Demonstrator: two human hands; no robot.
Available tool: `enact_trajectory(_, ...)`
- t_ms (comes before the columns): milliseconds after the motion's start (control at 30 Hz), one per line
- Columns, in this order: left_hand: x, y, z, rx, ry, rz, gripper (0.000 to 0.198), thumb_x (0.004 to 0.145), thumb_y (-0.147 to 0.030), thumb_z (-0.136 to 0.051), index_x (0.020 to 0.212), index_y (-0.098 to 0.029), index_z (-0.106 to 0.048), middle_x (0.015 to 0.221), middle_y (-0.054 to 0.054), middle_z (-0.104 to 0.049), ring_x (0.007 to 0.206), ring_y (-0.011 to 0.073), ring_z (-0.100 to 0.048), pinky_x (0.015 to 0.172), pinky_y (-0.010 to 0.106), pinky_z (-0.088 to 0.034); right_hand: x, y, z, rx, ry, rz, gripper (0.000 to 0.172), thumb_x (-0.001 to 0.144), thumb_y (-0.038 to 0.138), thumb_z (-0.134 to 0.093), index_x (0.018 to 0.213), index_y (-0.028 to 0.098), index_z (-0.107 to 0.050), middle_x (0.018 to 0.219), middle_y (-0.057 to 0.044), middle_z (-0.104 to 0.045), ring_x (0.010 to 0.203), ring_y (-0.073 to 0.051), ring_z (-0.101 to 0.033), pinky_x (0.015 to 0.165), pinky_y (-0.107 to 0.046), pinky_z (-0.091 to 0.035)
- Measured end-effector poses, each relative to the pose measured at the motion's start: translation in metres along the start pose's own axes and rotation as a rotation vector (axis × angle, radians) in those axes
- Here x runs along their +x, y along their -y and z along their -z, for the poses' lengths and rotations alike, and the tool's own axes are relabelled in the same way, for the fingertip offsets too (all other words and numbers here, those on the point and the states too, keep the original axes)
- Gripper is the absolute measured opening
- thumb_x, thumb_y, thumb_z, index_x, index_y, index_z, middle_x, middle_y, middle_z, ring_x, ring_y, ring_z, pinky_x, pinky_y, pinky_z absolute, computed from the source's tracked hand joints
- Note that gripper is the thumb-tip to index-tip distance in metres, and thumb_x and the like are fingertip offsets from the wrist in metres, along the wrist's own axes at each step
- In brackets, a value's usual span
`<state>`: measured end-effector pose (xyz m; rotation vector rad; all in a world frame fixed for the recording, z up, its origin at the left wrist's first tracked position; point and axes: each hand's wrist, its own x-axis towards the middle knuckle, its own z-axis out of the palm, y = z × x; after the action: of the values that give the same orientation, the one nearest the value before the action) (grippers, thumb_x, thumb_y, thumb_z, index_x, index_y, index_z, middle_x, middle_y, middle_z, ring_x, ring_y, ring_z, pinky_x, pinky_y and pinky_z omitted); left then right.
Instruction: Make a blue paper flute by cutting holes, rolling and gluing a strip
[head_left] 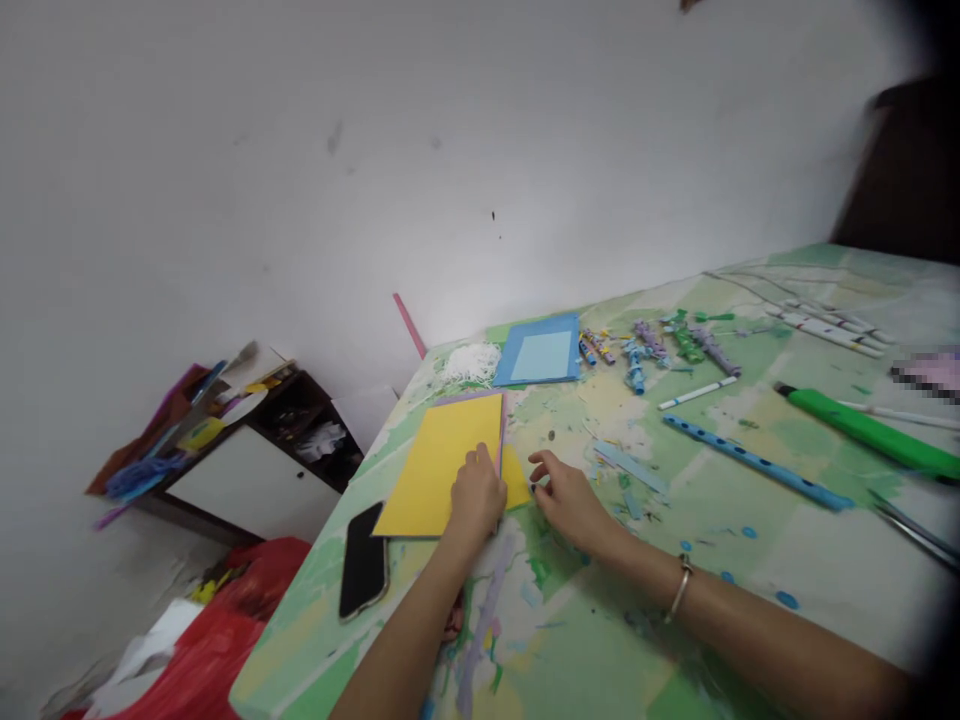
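A stack of coloured paper [431, 455] lies near the table's left side, with a yellow sheet on top and pink and purple edges showing beneath. My left hand [478, 492] is on its right edge, fingers curled together over the rim; the fingertips are partly hidden. Sticking out to the right from beside the stack is a smaller piece of yellow paper [515, 480]. My right hand [571, 500] is just right of this piece, its thumb and fingers bent but apart, with nothing visible between them.
A black phone [364, 562] lies left of the stack. Behind are white paper shreds [471, 364], blue sheets [538, 350] and several decorated sticks [636, 366]. To the right lie a blue dotted tube [757, 462], a green cutter [870, 430] and scissors [919, 530]. Paper scraps [630, 468] litter the tablecloth.
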<state>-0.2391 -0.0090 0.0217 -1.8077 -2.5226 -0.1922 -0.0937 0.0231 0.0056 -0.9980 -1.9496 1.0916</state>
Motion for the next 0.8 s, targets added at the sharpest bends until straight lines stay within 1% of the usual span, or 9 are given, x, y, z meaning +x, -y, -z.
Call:
enact_trajectory(67,0.002,0.004,0.002,0.003,0.003,-0.046,0.037,0.072,-0.016,-0.047,0.109,-0.015,-0.042,0.103,0.017,-0.053,0.095,0.0281,-0.055,0.076,0.036,-0.041,0.008,-0.001,-0.004,0.118,0.011,-0.119,0.036,0.068,0.003,-0.046,0.101,0.016,-0.051,0.089,-0.006,-0.064,0.063,-0.013,-0.059,0.062,-0.025,-0.043)
enact_trajectory(133,0.003,0.007,0.002,-0.008,-0.007,-0.097,0.039,0.070,-0.014,-0.048,0.109,-0.016,-0.042,0.106,0.017,-0.053,0.098,0.0278,-0.054,0.079,0.035,-0.041,0.019,-0.004,-0.009,0.198,0.014,-0.225,0.031,0.067,0.003,-0.046,0.095,0.016,-0.053,0.085,-0.006,-0.065,0.058,-0.012,-0.060,0.058,-0.024,-0.045)
enact_trajectory(300,0.000,0.013,0.001,-0.097,-0.004,-0.185,0.050,0.072,-0.010,-0.043,0.121,-0.019,-0.037,0.118,0.016,-0.048,0.108,0.0252,-0.048,0.085,0.035,-0.041,0.048,-0.004,-0.028,0.330,0.031,-0.394,0.030,0.067,0.003,-0.049,0.094,0.015,-0.051,0.081,-0.007,-0.066,0.053,-0.013,-0.062,0.050,-0.022,-0.048)
enact_trajectory(367,0.000,0.018,0.002,-0.099,0.030,-0.194,0.047,0.074,-0.009,-0.042,0.120,-0.020,-0.041,0.126,0.016,-0.042,0.115,0.0258,-0.044,0.088,0.037,-0.039,0.055,-0.001,-0.036,0.400,0.038,-0.456,0.033,0.067,0.003,-0.050,0.098,0.015,-0.049,0.083,-0.008,-0.066,0.056,-0.014,-0.064,0.049,-0.023,-0.050)
enact_trajectory(467,0.001,0.025,0.006,-0.072,0.082,-0.173,0.033,0.077,-0.010,-0.041,0.107,-0.018,-0.053,0.132,0.018,-0.037,0.121,0.0288,-0.039,0.092,0.041,-0.037,0.060,0.004,-0.042,0.516,0.066,-0.530,0.037,0.068,0.003,-0.050,0.103,0.013,-0.045,0.082,-0.009,-0.066,0.059,-0.015,-0.065,0.049,-0.024,-0.052)
enact_trajectory(567,0.003,0.030,0.012,-0.078,0.112,-0.202,0.028,0.078,-0.010,-0.040,0.094,-0.019,-0.061,0.119,0.016,-0.051,0.115,0.0265,-0.046,0.091,0.038,-0.038,0.061,0.005,-0.045,0.607,0.091,-0.560,0.035,0.068,0.001,-0.050,0.101,0.012,-0.046,0.082,-0.009,-0.066,0.060,-0.015,-0.065,0.051,-0.024,-0.054)
enact_trajectory(633,0.004,0.034,0.016,-0.106,0.089,-0.221,0.028,0.078,-0.010,-0.039,0.091,-0.020,-0.062,0.105,0.012,-0.060,0.104,0.0240,-0.053,0.087,0.035,-0.040,0.061,0.004,-0.045,0.642,0.103,-0.563,0.031,0.067,0.000,-0.050,0.095,0.011,-0.049,0.081,-0.010,-0.065,0.059,-0.015,-0.065,0.052,-0.024,-0.055)
enact_trajectory(733,0.004,0.040,0.021,-0.176,0.035,-0.243,0.028,0.078,-0.012,-0.039,0.091,-0.020,-0.063,0.094,0.008,-0.065,0.091,0.0210,-0.059,0.081,0.031,-0.042,0.061,0.001,-0.045,0.672,0.117,-0.556,0.026,0.066,-0.002,-0.050,0.089,0.011,-0.053,0.079,-0.009,-0.066,0.058,-0.014,-0.065,0.052,-0.022,-0.055)
enact_trajectory(800,0.004,0.044,0.024,-0.226,0.032,-0.239,0.028,0.078,-0.012,-0.040,0.090,-0.021,-0.064,0.089,0.005,-0.067,0.085,0.0194,-0.061,0.077,0.029,-0.043,0.061,-0.001,-0.046,0.681,0.130,-0.540,0.026,0.065,-0.003,-0.050,0.085,0.011,-0.056,0.077,-0.007,-0.066,0.056,-0.012,-0.064,0.053,-0.020,-0.054)
